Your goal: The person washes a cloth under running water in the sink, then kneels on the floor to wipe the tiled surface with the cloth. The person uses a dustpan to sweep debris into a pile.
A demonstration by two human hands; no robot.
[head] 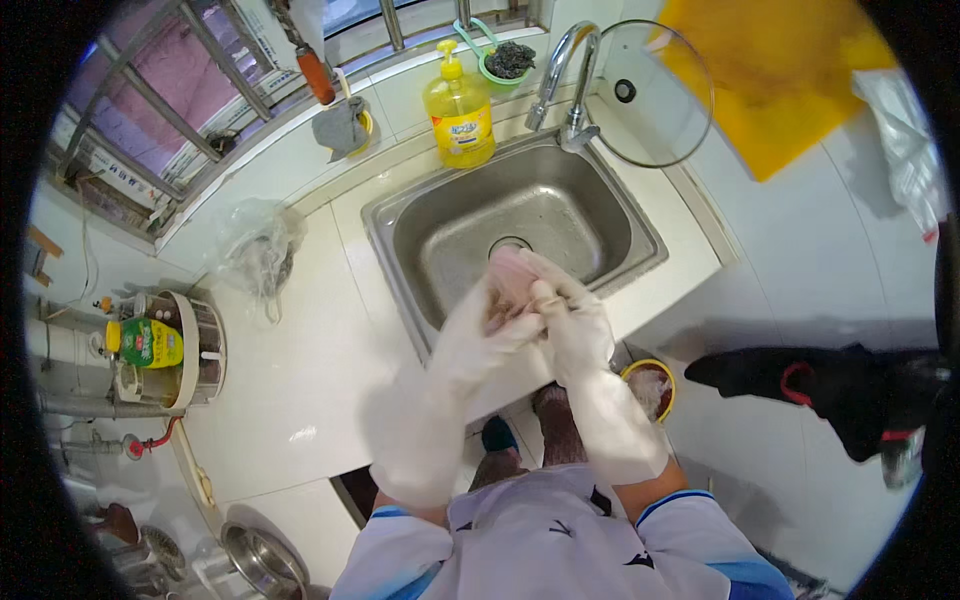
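Note:
Both hands wear long, pale translucent gloves and meet over the near part of a stainless steel sink (480,289). My left hand (499,322) is on the left side of a thin pinkish item (514,274), possibly a cloth or sponge, and its fingers touch it. From the right, my right hand (562,300) has its fingers bent against the same item. Blur hides the exact grip and part of the item. Behind them the sink drain shows partly. A chrome faucet (577,82) stands at the sink's back right corner, its spout turned left.
A yellow pump bottle (459,112) stands behind the sink, near a green holder with a dark scourer (510,60). A glass lid (652,94) leans at the right wall. Plastic bags (259,255) lie left on the counter, beyond a round rack (202,349). A yellow-rimmed bin (672,390) stands below.

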